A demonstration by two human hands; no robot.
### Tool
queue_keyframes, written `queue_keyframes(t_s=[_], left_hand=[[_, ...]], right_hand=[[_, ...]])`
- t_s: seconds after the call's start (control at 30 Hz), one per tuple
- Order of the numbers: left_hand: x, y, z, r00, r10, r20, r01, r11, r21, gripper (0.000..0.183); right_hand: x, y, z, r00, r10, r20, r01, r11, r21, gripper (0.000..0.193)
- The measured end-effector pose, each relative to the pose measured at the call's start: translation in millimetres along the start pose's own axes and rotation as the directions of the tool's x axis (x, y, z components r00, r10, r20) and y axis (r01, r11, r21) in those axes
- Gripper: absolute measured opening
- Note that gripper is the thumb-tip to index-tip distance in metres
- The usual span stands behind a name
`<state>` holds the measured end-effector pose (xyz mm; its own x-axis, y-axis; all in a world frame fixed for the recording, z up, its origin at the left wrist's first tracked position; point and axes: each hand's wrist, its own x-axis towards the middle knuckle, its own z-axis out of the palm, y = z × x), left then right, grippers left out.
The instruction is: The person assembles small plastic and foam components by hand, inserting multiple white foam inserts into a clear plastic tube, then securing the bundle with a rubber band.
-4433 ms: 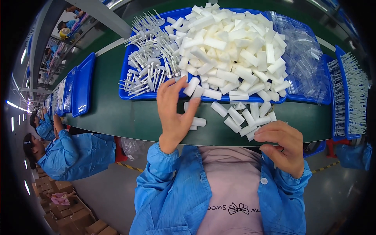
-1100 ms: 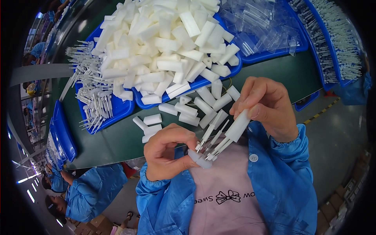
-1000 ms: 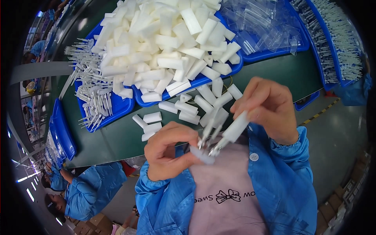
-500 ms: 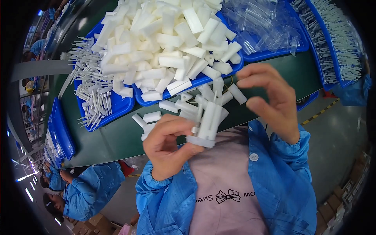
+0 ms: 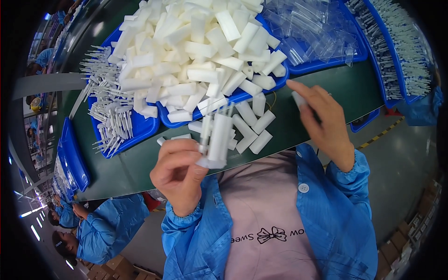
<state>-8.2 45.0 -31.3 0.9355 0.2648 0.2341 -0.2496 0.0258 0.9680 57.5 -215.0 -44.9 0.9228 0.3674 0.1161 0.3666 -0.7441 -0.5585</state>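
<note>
My left hand [image 5: 178,173] is closed on the pale base of a small white assembly [image 5: 217,142], held upright over the table's near edge. A thick white block and thin rods rise from that base; motion blurs them slightly. To the right, my right hand [image 5: 323,120] pinches a white block [image 5: 298,100], mostly hidden by its fingers. Between the hands, several loose white blocks [image 5: 263,121] lie on the green table [image 5: 289,133]. More of them are heaped high in a blue tray [image 5: 175,120] beyond.
Thin white rods [image 5: 112,119] fill a blue tray at the left. Clear plastic pieces [image 5: 308,28] lie in a blue tray at the far right, beside trays of rods [image 5: 410,56]. Two people in blue jackets [image 5: 109,224] sit at the lower left.
My left hand has moved left with the assembly. My right hand, open before, has closed on a white block, and the loose block nearest it is gone from the table.
</note>
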Motion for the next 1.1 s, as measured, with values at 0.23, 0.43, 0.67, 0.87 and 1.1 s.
queue_keyframes(t_s=[0.23, 0.43, 0.67, 0.87, 1.1], left_hand=[[5, 12, 25, 0.831, 0.273, 0.485, -0.352, 0.932, 0.08, 0.037], [4, 10, 36, 0.801, 0.267, 0.536, -0.356, 0.932, 0.068, 0.041], [4, 13, 36, 0.836, 0.198, 0.512, -0.309, 0.941, 0.141, 0.028], [7, 13, 34, 0.822, 0.201, 0.533, -0.324, 0.934, 0.149, 0.028], [0, 15, 31, 0.737, 0.309, 0.601, -0.518, 0.83, 0.208, 0.041]], right_hand=[[-1, -10, 5, 0.972, 0.229, 0.046, -0.047, 0.0, 0.999, 0.021], [5, -24, 9, 0.959, 0.261, 0.107, -0.07, -0.146, 0.987, 0.024], [4, -16, 13, 0.966, 0.201, 0.16, -0.105, -0.262, 0.959, 0.024], [7, -26, 14, 0.985, 0.169, 0.032, -0.05, 0.102, 0.993, 0.02], [6, -16, 13, 0.991, 0.116, 0.062, -0.067, 0.045, 0.997, 0.014]])
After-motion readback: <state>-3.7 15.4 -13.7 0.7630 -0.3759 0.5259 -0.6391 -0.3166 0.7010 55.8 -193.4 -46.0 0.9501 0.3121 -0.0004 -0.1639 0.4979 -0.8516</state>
